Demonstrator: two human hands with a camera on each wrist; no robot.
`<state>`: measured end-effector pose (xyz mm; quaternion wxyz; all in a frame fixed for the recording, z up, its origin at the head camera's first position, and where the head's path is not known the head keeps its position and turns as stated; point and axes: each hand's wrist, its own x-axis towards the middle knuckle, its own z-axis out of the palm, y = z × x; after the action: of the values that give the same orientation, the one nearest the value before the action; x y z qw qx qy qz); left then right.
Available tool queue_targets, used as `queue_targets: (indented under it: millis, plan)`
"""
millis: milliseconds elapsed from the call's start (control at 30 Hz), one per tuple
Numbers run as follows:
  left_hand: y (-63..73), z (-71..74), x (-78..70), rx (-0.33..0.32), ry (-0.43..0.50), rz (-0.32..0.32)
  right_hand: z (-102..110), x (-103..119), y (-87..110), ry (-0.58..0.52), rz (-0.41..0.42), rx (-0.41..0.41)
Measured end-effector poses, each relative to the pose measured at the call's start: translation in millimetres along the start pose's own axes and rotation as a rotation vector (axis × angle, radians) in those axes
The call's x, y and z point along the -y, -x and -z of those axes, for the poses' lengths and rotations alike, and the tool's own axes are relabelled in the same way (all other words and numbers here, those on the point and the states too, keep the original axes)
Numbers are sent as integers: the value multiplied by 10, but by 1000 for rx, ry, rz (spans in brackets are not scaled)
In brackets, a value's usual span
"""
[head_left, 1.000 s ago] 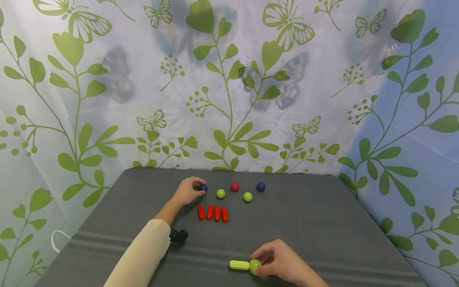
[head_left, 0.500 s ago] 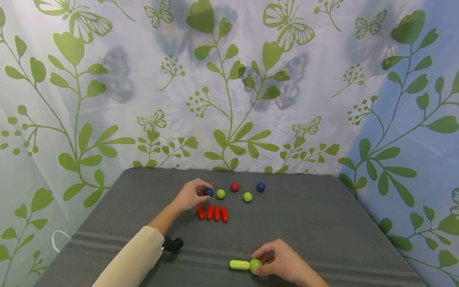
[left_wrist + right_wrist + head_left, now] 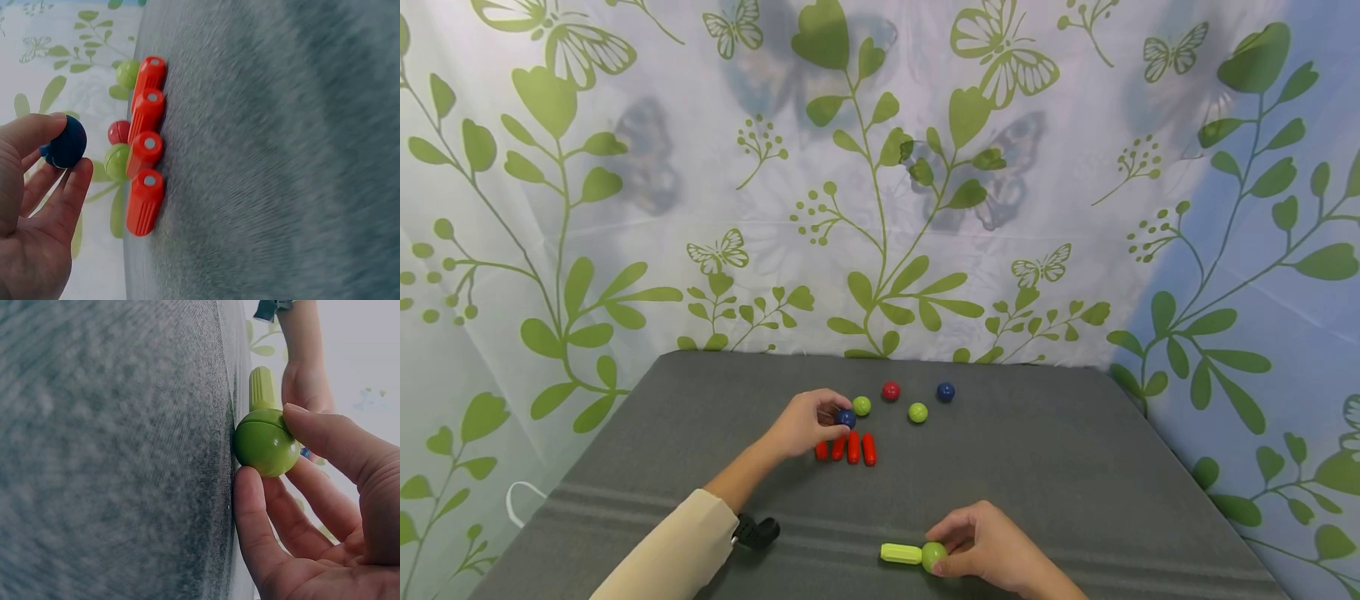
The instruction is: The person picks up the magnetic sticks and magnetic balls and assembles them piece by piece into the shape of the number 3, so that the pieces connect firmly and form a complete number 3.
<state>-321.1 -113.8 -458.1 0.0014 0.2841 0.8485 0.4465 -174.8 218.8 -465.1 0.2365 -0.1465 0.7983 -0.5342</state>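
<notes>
In the head view my left hand (image 3: 805, 423) holds a dark blue ball (image 3: 846, 418) between thumb and fingers, just above the red sticks. The left wrist view shows the same blue ball (image 3: 67, 144) pinched by the fingertips, apart from the table. Several red ribbed sticks (image 3: 147, 200), with a pale dot on their ends, lie side by side beneath. At the near side, my right hand (image 3: 988, 546) pinches a green ball (image 3: 933, 556). A yellow-green ribbed stick (image 3: 900, 553) points left from that ball; the right wrist view shows the green ball (image 3: 267, 442) against the stick's end.
Behind the red sticks lie two green balls (image 3: 861, 406), a red ball (image 3: 891, 391) and another blue ball (image 3: 945, 391). Grey cloth covers the table (image 3: 1060, 467). A leaf-and-butterfly curtain (image 3: 910, 208) hangs along its far edge. A black device (image 3: 756, 532) sits at the left wrist.
My left hand has brought the blue ball rightward and nearer, from left of the green ball to over the red sticks. The right hand stays put with its green ball.
</notes>
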Motion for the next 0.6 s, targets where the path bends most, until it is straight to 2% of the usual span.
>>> queue_targets:
  millis: [267, 600]
  plan:
    - [136, -93, -130, 32, 26, -58, 0, 6, 4, 4, -1, -6]
    - [300, -200, -225, 88, 39, -56, 6, 16, -1, 21, -17, -7]
